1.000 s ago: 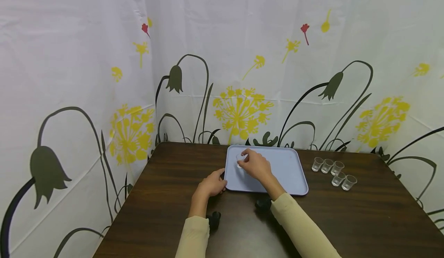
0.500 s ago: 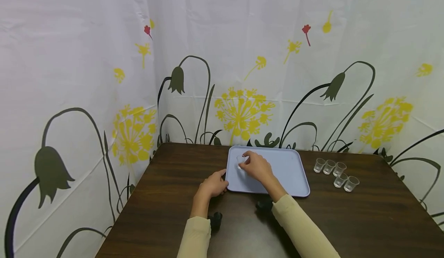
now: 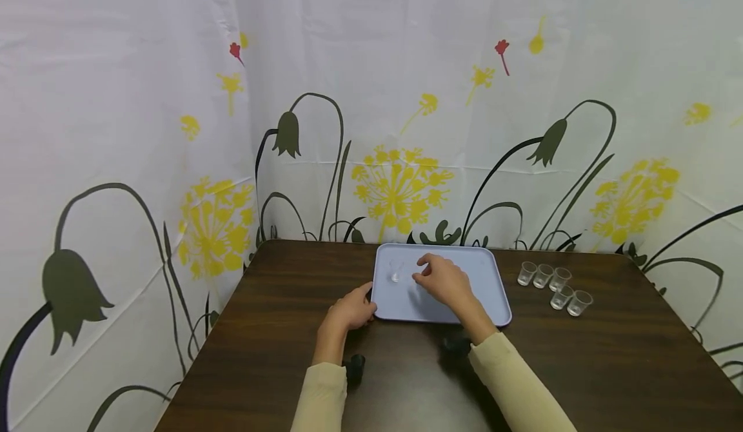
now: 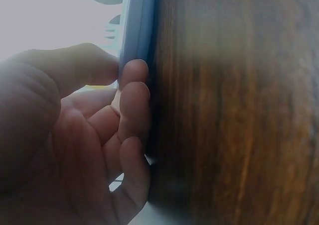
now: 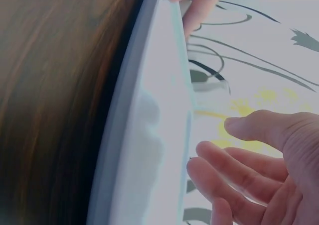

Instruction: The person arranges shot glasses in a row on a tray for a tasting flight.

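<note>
A pale blue tray (image 3: 390, 304) lies on the dark wooden table. My left hand (image 3: 351, 309) grips its left edge; in the left wrist view the thumb lies at the tray's rim (image 4: 137, 31) and the fingers curl at its underside. Upright on the tray's left part stands a small clear cup (image 3: 396, 271). Just right of that cup, my right hand (image 3: 445, 281) hovers over the tray, holding nothing. The right wrist view shows its thumb and fingers (image 5: 214, 177) apart, with the faint cup (image 5: 212, 92) beyond them.
To the right of the tray, several more clear cups (image 3: 543, 276) stand on the table (image 3: 627, 348) in two short rows. A white curtain (image 3: 441, 45) with printed flowers hangs behind the table's back edge. Dark wrist devices (image 3: 355, 369) sit under both forearms.
My right hand has let go of the small clear cup and drawn away to the right. The cup stays on the tray, while the left hand keeps its place at the tray's edge.
</note>
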A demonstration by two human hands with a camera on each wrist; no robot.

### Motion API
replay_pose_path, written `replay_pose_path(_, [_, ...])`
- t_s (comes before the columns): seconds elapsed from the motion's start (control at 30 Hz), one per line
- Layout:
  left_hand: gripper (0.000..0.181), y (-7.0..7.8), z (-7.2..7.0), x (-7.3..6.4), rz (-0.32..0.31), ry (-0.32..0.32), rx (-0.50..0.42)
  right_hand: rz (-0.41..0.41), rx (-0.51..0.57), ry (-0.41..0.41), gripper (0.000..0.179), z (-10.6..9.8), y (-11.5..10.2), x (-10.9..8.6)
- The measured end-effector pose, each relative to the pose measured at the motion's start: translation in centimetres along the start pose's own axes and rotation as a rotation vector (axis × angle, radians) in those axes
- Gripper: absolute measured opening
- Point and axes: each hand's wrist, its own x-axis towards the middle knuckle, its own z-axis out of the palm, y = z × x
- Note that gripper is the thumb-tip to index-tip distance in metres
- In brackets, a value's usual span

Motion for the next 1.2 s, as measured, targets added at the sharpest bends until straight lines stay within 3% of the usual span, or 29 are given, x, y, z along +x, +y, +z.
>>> replay_pose_path(0.33, [0.072,0.3,-0.6,0.0,-0.006,0.008,0.009,0.020,-0.033,0.047,0.036,-2.9,2.3,-2.1])
replay_pose_path(0.87, [0.074,0.3,-0.2,-0.2,0.010,-0.001,-0.005,0.118,-0.111,0.101,0.038,-6.0,8.9,-5.1])
replay_pose_path(1.2, [0.075,-0.4,0.0,0.4,0.020,-0.007,-0.034,0.143,-0.042,0.085,0.040,-8.5,11.7,-6.6])
